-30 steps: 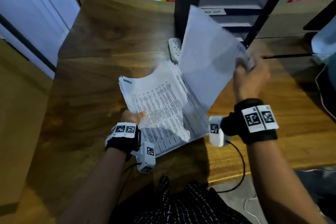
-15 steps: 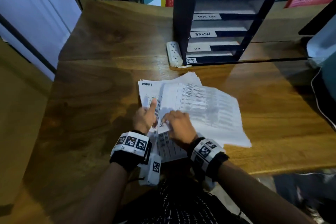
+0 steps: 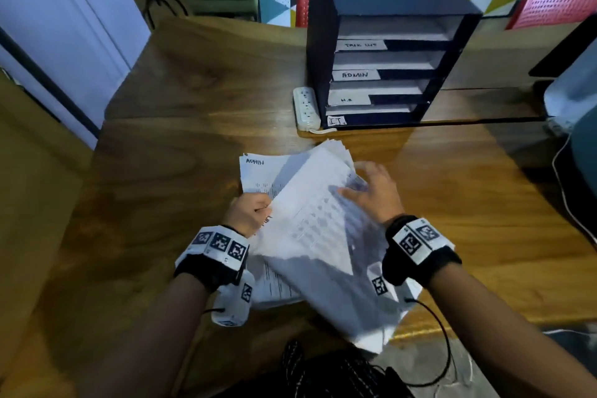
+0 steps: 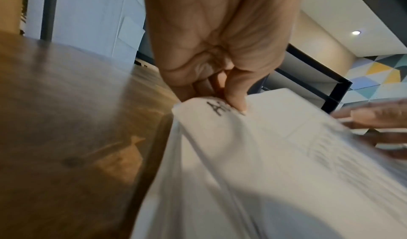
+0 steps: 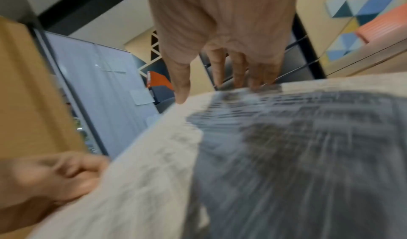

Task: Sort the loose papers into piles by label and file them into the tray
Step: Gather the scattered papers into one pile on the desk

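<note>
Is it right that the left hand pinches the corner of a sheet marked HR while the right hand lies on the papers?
Not quite: the sheet pinched by the left hand is not marked HR; its label begins with A, as the left wrist view shows. The right hand does lie on the papers.

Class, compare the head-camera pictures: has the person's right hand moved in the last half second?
Yes. The right hand has moved right and farther from the person, toward the dark filing tray, away from the left hand.

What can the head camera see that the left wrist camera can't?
Only the head view shows the black filing tray with its shelf labels, the white power strip and both wristbands. Only the left wrist view shows, close up, the left hand with its thumb pinching a sheet's lettered corner. Both show the paper stack, the right hand and the wooden table.
</note>
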Demonstrator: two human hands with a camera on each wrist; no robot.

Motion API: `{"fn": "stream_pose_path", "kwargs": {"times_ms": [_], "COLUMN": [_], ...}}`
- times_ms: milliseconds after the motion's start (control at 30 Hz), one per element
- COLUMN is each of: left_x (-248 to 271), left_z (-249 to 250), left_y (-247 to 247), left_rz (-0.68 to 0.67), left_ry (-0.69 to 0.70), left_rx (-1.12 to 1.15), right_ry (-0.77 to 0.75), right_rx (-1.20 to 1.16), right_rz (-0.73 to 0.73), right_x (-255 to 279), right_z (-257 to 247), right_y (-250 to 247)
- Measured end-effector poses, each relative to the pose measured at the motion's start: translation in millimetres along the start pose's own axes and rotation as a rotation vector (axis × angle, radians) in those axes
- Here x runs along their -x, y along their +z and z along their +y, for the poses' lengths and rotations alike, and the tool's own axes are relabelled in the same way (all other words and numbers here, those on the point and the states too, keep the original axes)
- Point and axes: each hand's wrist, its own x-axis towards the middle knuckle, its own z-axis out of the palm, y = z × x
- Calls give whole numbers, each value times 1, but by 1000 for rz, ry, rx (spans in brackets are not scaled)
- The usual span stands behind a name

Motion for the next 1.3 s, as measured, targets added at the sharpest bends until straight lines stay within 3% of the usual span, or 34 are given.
{"fn": "stream_pose_path", "kwargs": {"times_ms": [67,133,200,300,400,467,567,633,800,933,1100,1200,1300], "left_x": [-3,-7,-13,-22,-25,-27,-26,-22,-7,8,18,5,-11], "left_z": [2,5,6,2,-3,-4,-4,2,19,24,28,28,31], "left_y": [-6,-6,-3,0,-1,2,18,31,57,73,67,47,31], "left_rz": [6,15,93,326,471,413,189,127,152,92,-20,42,132], "left_ry": [28,27,-2,-168,-379,-512,-683,-699,-684,-686,-686,-658,-543], "left_rx": [-14,-12,45,176,224,254,272,276,70,60,107,80,-20], "right_ry": [53,146,141,36,108,181,254,255,178,22,146,140,141], "right_rx": [320,274,226,176,126,134,121,130,129,517,524,537,538], "right_rz": [-21,-150,-274,-162,-34,-20,-11,-46,-133,-37,-60,-51,-51], "right_x": [-13,-16,-10,-2,-4,-10,-18,-20,-20,-6,-5,-5,-7], "right_z": [11,22,33,47,54,57,59,58,66,87,80,57,47], "right_y": [-14,-20,-20,-20,-24,-22,-12,-2,5,-1,-10,-8,0]}}
